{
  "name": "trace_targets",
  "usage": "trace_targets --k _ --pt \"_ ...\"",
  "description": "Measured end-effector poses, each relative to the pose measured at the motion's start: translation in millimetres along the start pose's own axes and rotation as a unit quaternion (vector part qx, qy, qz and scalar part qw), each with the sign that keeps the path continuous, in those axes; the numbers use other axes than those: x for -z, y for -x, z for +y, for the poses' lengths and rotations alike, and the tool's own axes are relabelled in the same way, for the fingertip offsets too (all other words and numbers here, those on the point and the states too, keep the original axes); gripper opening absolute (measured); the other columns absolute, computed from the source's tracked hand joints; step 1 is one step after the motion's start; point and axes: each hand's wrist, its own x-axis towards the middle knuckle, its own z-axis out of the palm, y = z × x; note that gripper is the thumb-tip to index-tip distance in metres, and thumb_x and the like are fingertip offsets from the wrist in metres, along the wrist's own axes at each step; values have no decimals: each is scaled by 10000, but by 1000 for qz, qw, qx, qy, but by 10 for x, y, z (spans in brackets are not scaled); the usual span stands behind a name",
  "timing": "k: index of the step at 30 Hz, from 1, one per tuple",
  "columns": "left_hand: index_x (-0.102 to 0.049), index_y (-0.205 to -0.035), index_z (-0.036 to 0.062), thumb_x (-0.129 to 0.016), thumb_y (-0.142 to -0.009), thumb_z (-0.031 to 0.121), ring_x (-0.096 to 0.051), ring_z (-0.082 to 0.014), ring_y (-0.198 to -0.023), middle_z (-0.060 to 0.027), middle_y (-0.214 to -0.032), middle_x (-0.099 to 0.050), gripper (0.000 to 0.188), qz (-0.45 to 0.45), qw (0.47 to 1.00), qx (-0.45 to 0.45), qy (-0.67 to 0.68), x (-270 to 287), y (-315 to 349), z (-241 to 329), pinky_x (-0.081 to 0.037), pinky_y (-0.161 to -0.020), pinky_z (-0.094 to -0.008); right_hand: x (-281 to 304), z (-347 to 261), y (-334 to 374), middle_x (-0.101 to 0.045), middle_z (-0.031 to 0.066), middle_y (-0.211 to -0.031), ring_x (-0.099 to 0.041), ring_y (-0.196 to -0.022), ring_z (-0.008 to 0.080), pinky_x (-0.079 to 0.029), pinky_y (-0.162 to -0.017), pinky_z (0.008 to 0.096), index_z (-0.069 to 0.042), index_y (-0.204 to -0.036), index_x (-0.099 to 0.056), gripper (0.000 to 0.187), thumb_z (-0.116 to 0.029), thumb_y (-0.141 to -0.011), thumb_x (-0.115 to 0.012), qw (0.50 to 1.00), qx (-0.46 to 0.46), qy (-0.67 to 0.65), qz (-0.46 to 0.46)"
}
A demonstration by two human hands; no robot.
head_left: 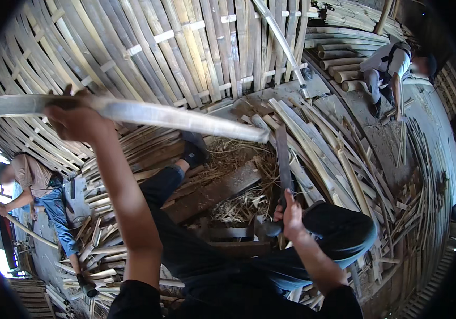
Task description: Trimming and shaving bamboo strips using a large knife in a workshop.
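My left hand (76, 119) is raised, its fingers closed around a long split bamboo strip (180, 118). The strip slants across in front of me, and its right end comes close to the blade of a long knife (283, 157). Whether the two touch I cannot tell. Down by my bent right knee, my right hand (292, 217) grips the knife's handle, with the dark blade pointing up and away from me. Between my legs lies a thick wooden beam (222, 189), with pale bamboo shavings (244, 206) beside it.
Split bamboo lengths (323, 154) are heaped to my right. A slatted bamboo wall (185, 48) rises ahead. One person (36, 181) bends over a pole at left; another person (392, 69) crouches far right near stacked bamboo poles (344, 66). More bamboo pieces (105, 252) lie at left.
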Motion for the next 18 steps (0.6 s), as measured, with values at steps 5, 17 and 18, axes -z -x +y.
trace_targets --k 5,17,18 --pt "-485 -1056 88 -211 -1055 519 -602 -172 -718 -80 -815 -575 510 -34 974 199 107 -442 562 -554 -546 -653 -335 -9 660 -111 -442 11 -648 -429 -523 139 -405 -507 321 -91 -962 -547 396 -487 -967 -569 992 -60 1 112" --pt "-173 -1509 10 -564 -960 449 -233 -402 -1415 -261 -1482 -213 805 -602 671 330 -279 296 4737 -1989 -231 -1169 -556 -58 780 -250 -446 22 -619 -431 -433 142 -368 -367 294 -67 -1002 -523 305 -371 -995 -544 982 -96 155 49" --pt "-292 -1461 45 -627 -934 358 -281 -369 -1389 -227 -1450 -274 698 -569 712 299 -282 510 4697 -2216 -239 -1162 -536 55 927 -333 -449 30 -635 -421 -419 157 -379 -379 306 -85 -985 -525 351 -435 -983 -554 982 -50 180 37"
